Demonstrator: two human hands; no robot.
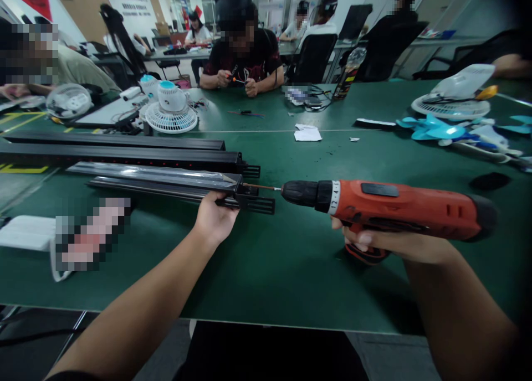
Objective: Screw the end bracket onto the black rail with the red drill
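My right hand point(369, 240) is wrapped round the handle of a red and black power drill point(399, 206), which lies level and points left. From its chuck a long thin bit point(266, 188) reaches the end of a long black bar point(166, 177) with clear plastic film on top. My left hand point(216, 217) grips this bar near its right end, thumb on top, other fingers mostly hidden beneath. A slotted black bracket point(260, 204) sticks out at that end. Whether the bit tip is inside the bar's end is too small to tell.
More long black bars point(124, 153) lie just behind on the green table point(274, 281). White fan parts point(170, 115) stand back left, blue fan blades point(436, 127) at right. A phone-like object point(97, 231) lies front left. A person point(245, 54) works across the table, near a bottle point(349, 73).
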